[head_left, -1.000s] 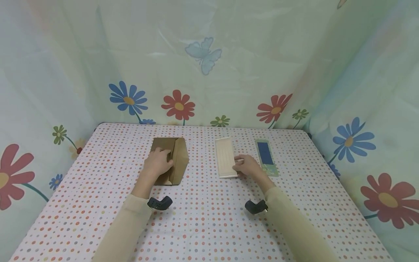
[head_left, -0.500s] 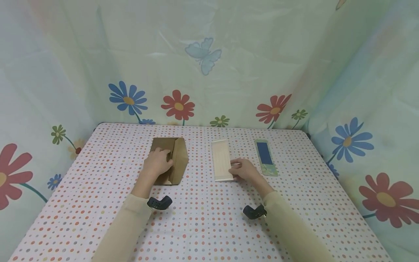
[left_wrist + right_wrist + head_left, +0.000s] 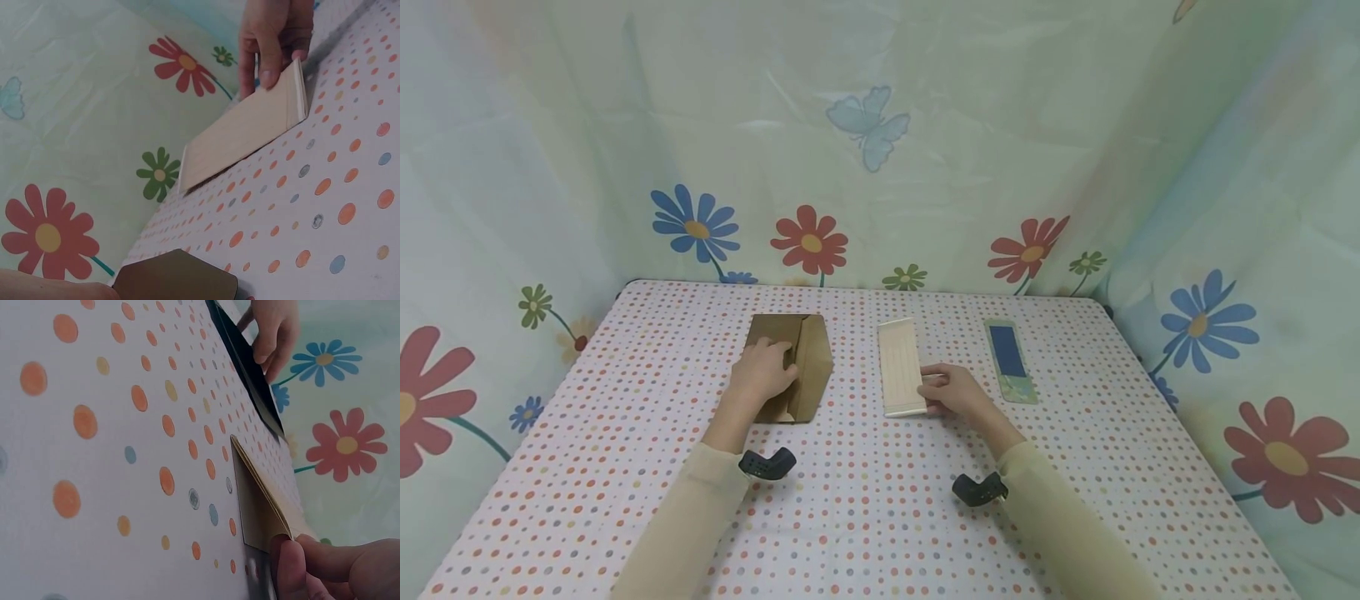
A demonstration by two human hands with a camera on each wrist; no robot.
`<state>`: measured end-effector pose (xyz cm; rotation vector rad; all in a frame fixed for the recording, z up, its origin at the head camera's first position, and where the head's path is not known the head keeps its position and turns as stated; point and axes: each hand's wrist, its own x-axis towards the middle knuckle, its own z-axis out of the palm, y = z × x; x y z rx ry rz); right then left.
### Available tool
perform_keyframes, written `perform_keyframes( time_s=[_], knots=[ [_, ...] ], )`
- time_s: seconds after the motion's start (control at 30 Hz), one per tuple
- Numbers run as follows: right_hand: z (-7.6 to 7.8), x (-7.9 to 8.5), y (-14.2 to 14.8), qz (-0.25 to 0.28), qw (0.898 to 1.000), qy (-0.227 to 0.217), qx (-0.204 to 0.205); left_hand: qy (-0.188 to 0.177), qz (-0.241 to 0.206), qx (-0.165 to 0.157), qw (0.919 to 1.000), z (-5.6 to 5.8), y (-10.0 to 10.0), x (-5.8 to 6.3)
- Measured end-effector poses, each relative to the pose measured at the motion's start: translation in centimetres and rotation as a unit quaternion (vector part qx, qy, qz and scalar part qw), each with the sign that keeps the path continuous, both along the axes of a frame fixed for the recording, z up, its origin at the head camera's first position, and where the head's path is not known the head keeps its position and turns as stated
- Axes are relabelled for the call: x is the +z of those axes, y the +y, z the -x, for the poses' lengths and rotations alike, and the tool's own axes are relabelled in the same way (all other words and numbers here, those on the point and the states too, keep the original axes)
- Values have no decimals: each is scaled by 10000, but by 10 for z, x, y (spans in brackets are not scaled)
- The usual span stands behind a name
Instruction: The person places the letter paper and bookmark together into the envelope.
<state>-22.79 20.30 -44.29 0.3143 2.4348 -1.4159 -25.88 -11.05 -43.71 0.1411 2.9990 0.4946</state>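
the left hand (image 3: 762,371) lies on the envelope (image 3: 772,327), its grip curled at the mouth and pinching the edge there; the flap (image 3: 817,367) points to three o'clock. at the envelope's three o'clock, well apart, is the paper (image 3: 898,367), with the right hand (image 3: 953,390) at its four o'clock, grip pinching its side between thumb and fingers. the blue-and-green card (image 3: 1007,352) lies on the dotted tabletop (image 3: 850,517) at the right hand's two o'clock, near it.
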Motion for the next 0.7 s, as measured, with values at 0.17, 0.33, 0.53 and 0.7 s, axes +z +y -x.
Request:
perform_keyframes(
  time_s=[0.17, 0.33, 0.53, 0.7],
  knots=[
    [-1, 1, -3, 106, 9999, 21, -30, 10, 10, -11, 10000, 1, 0, 0],
    [0, 0, -8, 186, 9998, 14, -45, 18, -40, -14, 10000, 0, 0, 0],
    [-1, 2, -16, 498, 9987, 14, 78, 84, -114, -21, 9999, -1, 1, 1],
    [-4, 5, -26, 539, 9984, 55, 178, 58, -99, 3, 9999, -2, 0, 2]
  ],
)
